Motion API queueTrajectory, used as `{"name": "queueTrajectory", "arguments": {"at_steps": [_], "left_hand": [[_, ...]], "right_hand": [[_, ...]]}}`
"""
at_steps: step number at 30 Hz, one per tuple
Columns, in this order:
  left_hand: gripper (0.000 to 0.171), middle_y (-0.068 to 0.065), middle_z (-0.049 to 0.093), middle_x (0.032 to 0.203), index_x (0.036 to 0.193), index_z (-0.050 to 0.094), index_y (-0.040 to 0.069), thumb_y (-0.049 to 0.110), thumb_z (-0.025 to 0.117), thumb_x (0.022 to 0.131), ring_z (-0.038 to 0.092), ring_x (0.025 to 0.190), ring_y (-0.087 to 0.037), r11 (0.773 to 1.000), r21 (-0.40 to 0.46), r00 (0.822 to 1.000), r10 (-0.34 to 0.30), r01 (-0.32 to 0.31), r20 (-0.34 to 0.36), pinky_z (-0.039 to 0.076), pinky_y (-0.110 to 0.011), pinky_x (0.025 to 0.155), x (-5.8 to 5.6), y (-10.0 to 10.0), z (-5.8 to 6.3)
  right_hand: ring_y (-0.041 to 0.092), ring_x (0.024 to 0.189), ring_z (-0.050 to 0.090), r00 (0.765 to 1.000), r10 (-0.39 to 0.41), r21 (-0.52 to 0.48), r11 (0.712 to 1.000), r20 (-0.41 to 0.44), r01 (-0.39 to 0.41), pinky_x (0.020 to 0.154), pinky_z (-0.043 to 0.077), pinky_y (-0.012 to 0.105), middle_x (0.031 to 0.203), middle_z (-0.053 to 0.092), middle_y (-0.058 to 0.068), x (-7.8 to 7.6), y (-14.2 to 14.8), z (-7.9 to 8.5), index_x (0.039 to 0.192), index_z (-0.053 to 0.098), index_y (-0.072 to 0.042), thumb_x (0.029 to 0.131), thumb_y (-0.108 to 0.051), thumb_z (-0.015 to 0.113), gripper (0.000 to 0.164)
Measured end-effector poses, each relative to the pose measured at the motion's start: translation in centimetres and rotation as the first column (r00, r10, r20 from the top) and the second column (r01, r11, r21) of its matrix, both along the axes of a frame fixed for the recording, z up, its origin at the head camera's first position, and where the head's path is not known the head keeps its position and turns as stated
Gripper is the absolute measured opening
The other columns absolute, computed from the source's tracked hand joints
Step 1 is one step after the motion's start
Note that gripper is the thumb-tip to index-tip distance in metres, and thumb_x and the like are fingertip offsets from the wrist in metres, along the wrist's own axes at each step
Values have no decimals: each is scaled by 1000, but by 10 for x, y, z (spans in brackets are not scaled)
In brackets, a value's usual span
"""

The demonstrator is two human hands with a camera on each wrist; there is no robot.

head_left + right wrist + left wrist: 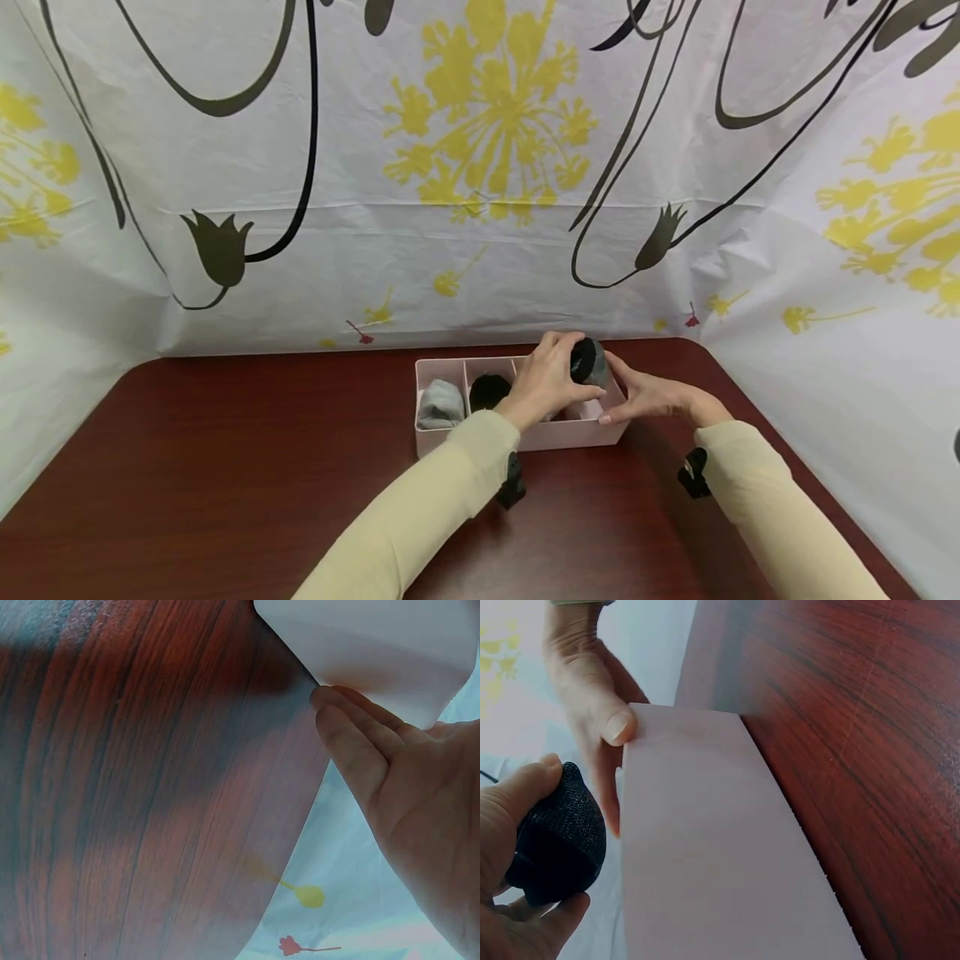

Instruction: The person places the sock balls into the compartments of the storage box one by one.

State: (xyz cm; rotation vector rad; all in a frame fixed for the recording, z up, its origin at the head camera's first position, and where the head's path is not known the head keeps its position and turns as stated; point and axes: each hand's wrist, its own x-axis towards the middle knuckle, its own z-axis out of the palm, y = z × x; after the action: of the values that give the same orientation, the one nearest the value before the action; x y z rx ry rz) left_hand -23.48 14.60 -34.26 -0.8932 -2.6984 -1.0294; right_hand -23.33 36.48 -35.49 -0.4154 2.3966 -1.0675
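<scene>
A pale pink divided box stands near the back of the table. Above its right-hand part, my left hand pinches a dark and grey rolled sock between thumb and fingers. Its dark knit side shows in the left wrist view. At the box's right end, my right hand grips the end wall, its thumb by the front corner and its fingers along the outside. A light grey rolled sock lies in the leftmost compartment. Beside it sits a black rolled one. My left hand partly hides the compartments further right.
The dark red-brown wooden table extends to the left and in front of the box. Behind and beside it hangs a white sheet with yellow and dark plant prints. The table's right edge lies near my right arm.
</scene>
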Motion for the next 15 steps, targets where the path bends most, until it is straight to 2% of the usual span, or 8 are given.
{"name": "queueTrajectory", "arguments": {"at_steps": [7, 15], "left_hand": [[73, -8, 51, 127, 133, 46, 19, 41, 79, 73, 59, 103, -21, 1000, -20, 999, -8, 7, -52, 50, -27, 86, -1, 8, -5], [69, -4, 48, 132, 137, 44, 24, 44, 74, 77, 54, 112, -21, 988, -154, 997, -17, 5, -78, 50, -32, 88, 2, 13, -5]], "right_hand": [[41, 141, -10, 1000, 10, -45, 999, 8, -10, 107, 10, 67, 154, -19, 18, -3, -1, -2, 148, -20, -10, 81, -21, 73, 115], [40, 141, -1, 999, 27, -66, 997, 23, -25, 106, 26, 58, 154, -15, 18, -3, -1, -5, 148, -20, -12, 84, -18, 71, 112]]}}
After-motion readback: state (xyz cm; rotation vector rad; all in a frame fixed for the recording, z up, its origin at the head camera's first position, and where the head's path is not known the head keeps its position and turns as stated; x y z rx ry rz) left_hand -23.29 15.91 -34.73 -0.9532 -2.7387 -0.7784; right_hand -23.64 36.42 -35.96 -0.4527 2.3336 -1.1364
